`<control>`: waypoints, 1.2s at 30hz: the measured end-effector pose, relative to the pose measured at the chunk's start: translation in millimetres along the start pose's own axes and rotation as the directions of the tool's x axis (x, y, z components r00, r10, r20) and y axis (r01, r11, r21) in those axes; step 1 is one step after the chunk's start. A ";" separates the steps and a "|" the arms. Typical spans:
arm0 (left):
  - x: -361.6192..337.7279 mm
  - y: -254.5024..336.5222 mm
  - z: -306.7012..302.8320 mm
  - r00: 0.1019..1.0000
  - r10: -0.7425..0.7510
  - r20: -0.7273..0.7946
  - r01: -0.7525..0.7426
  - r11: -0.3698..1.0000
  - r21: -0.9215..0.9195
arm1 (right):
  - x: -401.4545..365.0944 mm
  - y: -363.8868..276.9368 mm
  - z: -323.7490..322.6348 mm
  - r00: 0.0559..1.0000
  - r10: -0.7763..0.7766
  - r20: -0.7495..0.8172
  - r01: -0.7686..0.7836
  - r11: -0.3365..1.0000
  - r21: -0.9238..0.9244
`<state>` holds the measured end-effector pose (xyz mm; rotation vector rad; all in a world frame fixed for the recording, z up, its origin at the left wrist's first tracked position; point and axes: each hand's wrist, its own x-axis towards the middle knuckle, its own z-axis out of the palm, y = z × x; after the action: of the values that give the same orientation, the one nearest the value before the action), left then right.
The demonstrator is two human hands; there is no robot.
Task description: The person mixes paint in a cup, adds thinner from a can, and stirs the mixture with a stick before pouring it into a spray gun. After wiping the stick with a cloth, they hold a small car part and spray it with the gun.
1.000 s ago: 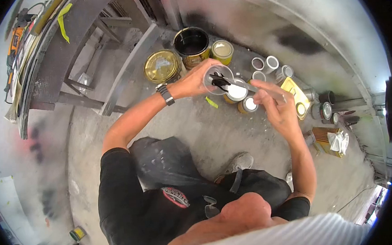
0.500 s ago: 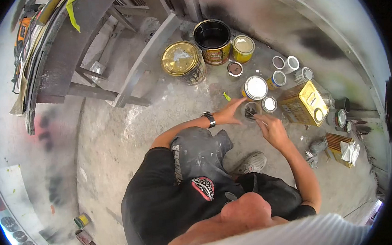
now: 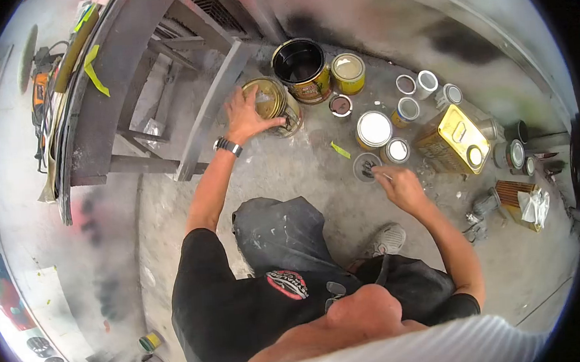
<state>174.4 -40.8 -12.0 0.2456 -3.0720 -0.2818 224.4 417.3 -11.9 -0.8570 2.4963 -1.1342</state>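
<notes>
My left hand [image 3: 246, 117] reaches to the gold-lidded can [image 3: 293, 118] at the upper middle, fingers spread over its round gold lid [image 3: 268, 97]. The lid looks shifted or tilted on the can; whether it is loose I cannot tell. My right hand [image 3: 403, 188] is closed on a thin stick [image 3: 377, 170] whose end is in a small clear cup [image 3: 363, 162] with dark contents on the floor. Just beyond the cup are a white-topped can [image 3: 374, 129] and a smaller white-topped can [image 3: 396, 150].
An open black-lined can [image 3: 298, 61] and a yellow can [image 3: 348, 73] stand behind. A square yellow tin [image 3: 461, 138] and several small cans are at the right. A grey wooden frame [image 3: 209, 109] leans at the left. My shoe [image 3: 390, 239] is below the cup.
My left hand has left the side of the cup and moved left and up onto the gold lid. My right hand stays at the cup with the stick. The view has shifted slightly.
</notes>
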 end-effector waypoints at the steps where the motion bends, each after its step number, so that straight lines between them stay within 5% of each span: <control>1: 3.5 -1.4 1.7 1.000 -0.005 0.015 0.006 0.999 -0.035 | -0.2 -2.4 0.2 1.000 0.011 0.004 -0.011 1.000 -0.003; 3: 7.5 -2.5 2.0 0.999 -0.015 0.050 0.020 0.995 -0.100 | -2.4 -4.6 0.9 0.999 0.027 0.018 -0.027 1.000 -0.010; 6: 14.7 -0.2 -2.6 0.996 -0.022 0.085 0.015 0.996 0.083 | -4.1 -3.6 1.7 0.998 0.041 0.044 -0.040 0.999 -0.018; 13: 18.3 8.0 -15.4 0.968 -0.218 0.125 0.226 0.972 -0.062 | -1.5 4.3 4.8 0.998 0.013 0.068 -0.014 1.000 0.019; 16: 18.8 11.3 -17.1 0.991 -0.135 0.018 0.136 0.969 -0.205 | -1.7 2.0 1.4 0.998 0.024 0.065 -0.025 1.000 0.017; 20: 49.7 66.0 -38.3 0.999 0.032 0.024 -0.030 0.997 -0.071 | 3.4 9.1 12.5 0.996 -0.002 0.089 0.001 1.000 0.008; 26: 127.3 92.6 -5.5 0.999 0.030 0.044 -0.028 0.999 -0.043 | 3.5 -3.9 1.8 0.996 0.019 0.091 -0.018 1.000 -0.012; 36: 153.4 75.7 44.4 0.992 0.118 0.042 -0.114 0.990 -0.080 | 1.4 -0.8 7.4 0.992 0.090 0.090 -0.095 0.995 0.044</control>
<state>8.8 15.8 -36.8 0.0573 -3.0976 -0.4046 227.0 411.6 -16.2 -0.7535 2.4011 -1.0968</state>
